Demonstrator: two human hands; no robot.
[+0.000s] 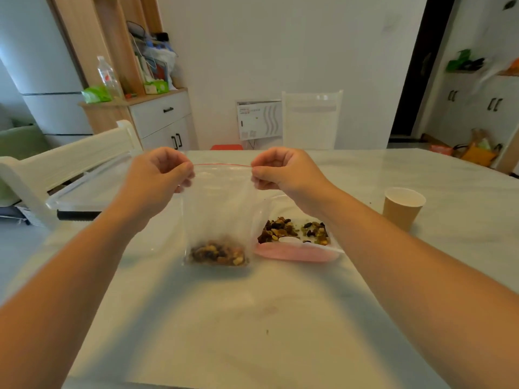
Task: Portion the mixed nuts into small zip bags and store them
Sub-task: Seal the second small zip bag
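Currently pinching the red seal strip of the zip bag (222, 209) at both top corners: left hand (160, 171) grip on the left corner, right hand (283, 169) grip on the right. Hanging upright, with mixed nuts (217, 255) at its bottom, touching the counter (252, 318). Just right: pink-rimmed container (297, 252) holding more nuts. Farther right: paper cup (403, 207).

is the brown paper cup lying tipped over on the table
No, the brown paper cup stands upright on the table, open mouth up.
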